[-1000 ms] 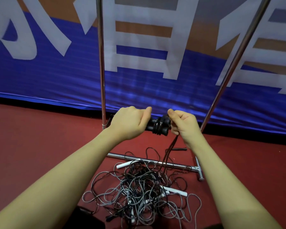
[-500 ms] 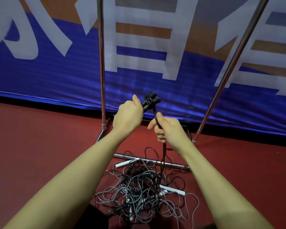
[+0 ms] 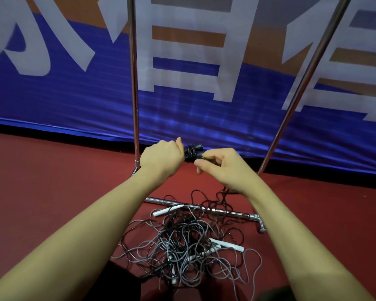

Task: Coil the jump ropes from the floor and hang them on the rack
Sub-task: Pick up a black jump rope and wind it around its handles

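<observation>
My left hand (image 3: 162, 158) grips the black handles of a jump rope (image 3: 192, 153), which carry a few turns of black cord. My right hand (image 3: 223, 167) pinches that black cord just right of the handles. From under my right wrist the cord drops to the floor. There a tangled pile of grey and black jump ropes (image 3: 187, 248) lies with white handles (image 3: 168, 210) sticking out. The metal rack (image 3: 133, 79) stands just behind my hands, its two uprights rising out of view.
The rack's base bar (image 3: 237, 212) lies on the red floor under the far edge of the pile, with a foot at the right (image 3: 261, 227). A blue and white banner (image 3: 52, 88) hangs right behind the rack.
The handles have come down from tilted upward to level in my left hand. My right hand has swung up and over beside them, laying the cord around them.
</observation>
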A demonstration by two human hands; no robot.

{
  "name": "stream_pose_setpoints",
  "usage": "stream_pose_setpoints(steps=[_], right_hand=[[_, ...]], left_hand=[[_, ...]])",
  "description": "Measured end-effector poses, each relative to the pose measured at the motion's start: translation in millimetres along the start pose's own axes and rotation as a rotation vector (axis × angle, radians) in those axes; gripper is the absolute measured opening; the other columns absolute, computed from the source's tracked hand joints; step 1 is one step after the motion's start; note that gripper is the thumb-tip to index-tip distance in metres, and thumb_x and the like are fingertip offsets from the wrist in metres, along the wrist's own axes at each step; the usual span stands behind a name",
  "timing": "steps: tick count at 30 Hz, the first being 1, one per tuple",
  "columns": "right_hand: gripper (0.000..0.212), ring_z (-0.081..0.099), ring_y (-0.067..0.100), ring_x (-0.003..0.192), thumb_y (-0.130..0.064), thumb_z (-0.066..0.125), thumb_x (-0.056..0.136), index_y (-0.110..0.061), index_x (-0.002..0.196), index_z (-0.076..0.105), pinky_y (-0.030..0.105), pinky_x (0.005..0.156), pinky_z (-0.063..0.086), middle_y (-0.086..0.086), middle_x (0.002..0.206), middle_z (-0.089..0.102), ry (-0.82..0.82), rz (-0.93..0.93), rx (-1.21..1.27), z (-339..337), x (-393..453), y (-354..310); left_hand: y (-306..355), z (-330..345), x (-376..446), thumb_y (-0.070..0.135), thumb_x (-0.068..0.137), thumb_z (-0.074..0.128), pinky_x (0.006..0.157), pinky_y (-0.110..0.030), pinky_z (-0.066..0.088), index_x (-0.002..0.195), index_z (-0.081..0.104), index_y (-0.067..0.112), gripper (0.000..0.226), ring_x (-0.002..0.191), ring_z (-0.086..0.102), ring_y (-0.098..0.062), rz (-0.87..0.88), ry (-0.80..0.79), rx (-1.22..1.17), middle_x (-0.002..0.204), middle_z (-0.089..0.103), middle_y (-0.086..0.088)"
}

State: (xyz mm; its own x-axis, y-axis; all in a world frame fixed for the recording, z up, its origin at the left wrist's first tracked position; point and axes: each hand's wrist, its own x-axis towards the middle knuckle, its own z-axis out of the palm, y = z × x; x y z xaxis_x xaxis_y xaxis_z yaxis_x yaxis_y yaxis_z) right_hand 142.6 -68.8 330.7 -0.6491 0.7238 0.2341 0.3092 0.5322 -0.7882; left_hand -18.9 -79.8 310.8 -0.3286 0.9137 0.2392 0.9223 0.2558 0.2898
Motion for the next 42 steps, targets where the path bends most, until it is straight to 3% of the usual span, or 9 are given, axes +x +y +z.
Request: stream_pose_setpoints(steps=[4, 7, 11, 17, 23, 28, 34, 38, 42], right_hand=[[0.033, 0.047, 0.023, 0.057, -0.023, 0.061, 0.091, -0.016, 0.058, 0.060, 0.033, 0.059, 0.038, 0.007, 0.060, 0.062, 0.195, 0.017, 0.016, -1.4, 5.9, 5.6], [0.037, 0.041, 0.011, 0.054, -0.024, 0.061, 0.091, -0.018, 0.055, 0.054, 0.027, 0.057, 0.033, -0.007, 0.051, 0.050, 0.310, 0.036, 0.039, -6.7, 9.7, 13.1], [0.040, 0.031, 0.004, 0.043, -0.031, 0.061, 0.091, -0.020, 0.053, 0.052, 0.024, 0.051, 0.028, -0.011, 0.040, 0.039, 0.325, 0.104, 0.091, -13.8, 10.6, 23.9], [0.039, 0.030, 0.009, 0.040, -0.043, 0.063, 0.083, -0.022, 0.051, 0.054, 0.021, 0.043, 0.029, -0.004, 0.046, 0.036, 0.333, 0.107, 0.362, -14.3, 12.9, 34.3], [0.036, 0.031, 0.007, 0.042, -0.045, 0.049, 0.079, -0.012, 0.065, 0.053, 0.018, 0.042, 0.031, -0.006, 0.048, 0.034, 0.363, 0.099, 0.556, -4.5, 14.3, 24.5], [0.037, 0.025, 0.006, 0.039, -0.029, 0.035, 0.099, -0.011, 0.071, 0.050, 0.020, 0.040, 0.027, -0.008, 0.047, 0.031, 0.293, 0.088, 0.631, 3.7, 14.9, 23.5], [0.039, 0.025, 0.004, 0.037, -0.022, 0.029, 0.103, -0.007, 0.076, 0.053, 0.020, 0.041, 0.023, -0.010, 0.047, 0.033, 0.175, 0.156, 0.628, 18.8, 10.0, 19.0], [0.041, 0.026, 0.006, 0.039, -0.025, 0.030, 0.104, -0.007, 0.077, 0.055, 0.020, 0.042, 0.023, -0.009, 0.047, 0.033, 0.087, 0.166, 0.600, 29.4, 4.8, 12.2], [0.041, 0.024, 0.007, 0.042, -0.024, 0.031, 0.104, -0.007, 0.077, 0.057, 0.021, 0.045, 0.020, -0.009, 0.047, 0.031, 0.010, 0.163, 0.425, 29.2, 1.4, 7.6]], left_hand=[[-3.2, 1.4, -2.6, 0.034, 0.104, 0.019, 0.067, -0.036, 0.033, 0.096, 0.063, 0.005, 0.053, 0.092, 0.061, -0.039, 0.151, -0.066, 0.032, 0.098, 0.065, -0.018], [-1.6, -5.7, -6.0, 0.035, 0.104, 0.020, 0.064, -0.033, 0.032, 0.076, 0.055, 0.008, 0.053, 0.075, 0.056, -0.035, 0.247, -0.106, 0.033, 0.070, 0.053, -0.010], [3.1, -15.5, -9.3, 0.035, 0.104, 0.019, 0.060, -0.032, 0.029, 0.061, 0.039, 0.012, 0.053, 0.062, 0.043, -0.029, 0.347, -0.108, 0.005, 0.057, 0.040, -0.002], [8.2, -25.7, -11.2, 0.034, 0.104, 0.020, 0.061, -0.034, 0.029, 0.063, 0.039, 0.013, 0.049, 0.068, 0.049, -0.034, 0.402, -0.072, -0.122, 0.055, 0.038, -0.001], [16.5, -34.5, -9.3, 0.032, 0.104, 0.022, 0.060, -0.035, 0.027, 0.054, 0.026, 0.009, 0.055, 0.055, 0.033, -0.027, 0.249, -0.069, -0.526, 0.049, 0.032, -0.004], [28.2, -35.4, -4.8, 0.031, 0.103, 0.022, 0.058, -0.035, 0.031, 0.061, 0.028, 0.010, 0.047, 0.055, 0.034, -0.025, 0.045, -0.071, -0.759, 0.054, 0.038, -0.008], [33.2, -28.2, 4.6, 0.011, 0.099, 0.026, 0.052, -0.035, 0.027, 0.078, 0.030, 0.011, 0.021, 0.059, 0.039, -0.023, -0.142, -0.061, -0.668, 0.066, 0.041, -0.008], [22.3, -26.2, 10.7, 0.020, 0.103, 0.020, 0.054, -0.034, 0.022, 0.085, 0.035, 0.012, 0.025, 0.056, 0.034, -0.016, -0.195, -0.011, -0.503, 0.069, 0.039, -0.004], [13.8, -19.6, 10.5, 0.022, 0.103, 0.017, 0.065, -0.035, 0.030, 0.097, 0.042, 0.008, 0.029, 0.073, 0.040, -0.028, -0.205, -0.012, -0.365, 0.089, 0.052, -0.012]])
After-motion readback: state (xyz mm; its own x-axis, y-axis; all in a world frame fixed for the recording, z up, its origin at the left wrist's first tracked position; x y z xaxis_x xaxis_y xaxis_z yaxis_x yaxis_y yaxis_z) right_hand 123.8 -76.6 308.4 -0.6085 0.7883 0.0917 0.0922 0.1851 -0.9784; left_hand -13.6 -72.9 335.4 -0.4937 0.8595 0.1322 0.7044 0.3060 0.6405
